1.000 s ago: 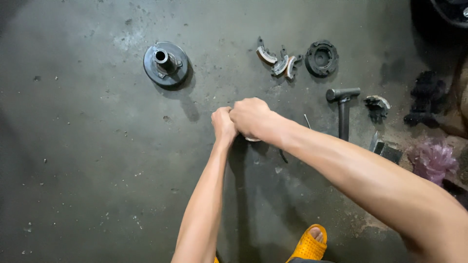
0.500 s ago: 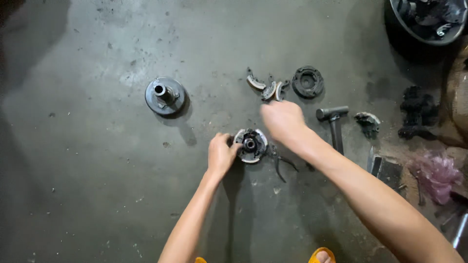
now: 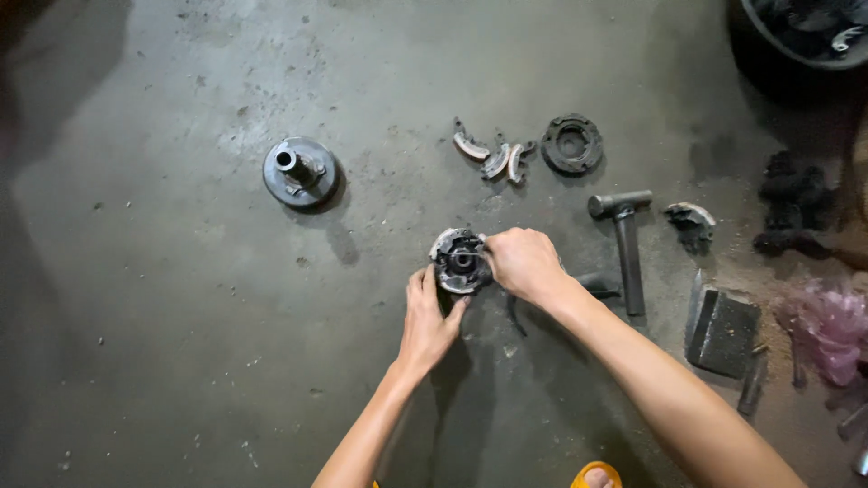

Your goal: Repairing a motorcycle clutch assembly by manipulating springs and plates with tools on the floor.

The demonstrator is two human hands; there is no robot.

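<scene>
A rough, stained concrete floor (image 3: 181, 361) is filling nearly the whole view, dusty and pitted, with every part lying directly on it. Well right of the clutch assembly, a dark rectangular metal block (image 3: 726, 331) is sitting beside a crumpled pink plastic bag (image 3: 830, 330). Between that block and the clutch assembly, a T-shaped steel socket wrench (image 3: 624, 244) is lying with its handle pointing toward the person, close behind the right forearm. Far to the left of the clutch assembly, a round flanged disc with a hollow upright hub (image 3: 300, 170) is resting flat, grey and greasy. Beyond the clutch assembly, a black toothed ring (image 3: 571, 143) is lying next to three curved clutch shoes (image 3: 494, 155) with pale worn linings. The clutch assembly (image 3: 459, 261) itself is sitting on the floor at the centre, a small round, dark, oily metal piece with a central bore and a pale shoe showing on its upper left edge. The right hand (image 3: 523, 265) is curling closed over the clutch assembly's right side, gripping it. The left hand (image 3: 427, 316) is lying open just below it, fingertips (image 3: 457, 310) touching its lower edge. Nothing is blocking either hand's access.
</scene>
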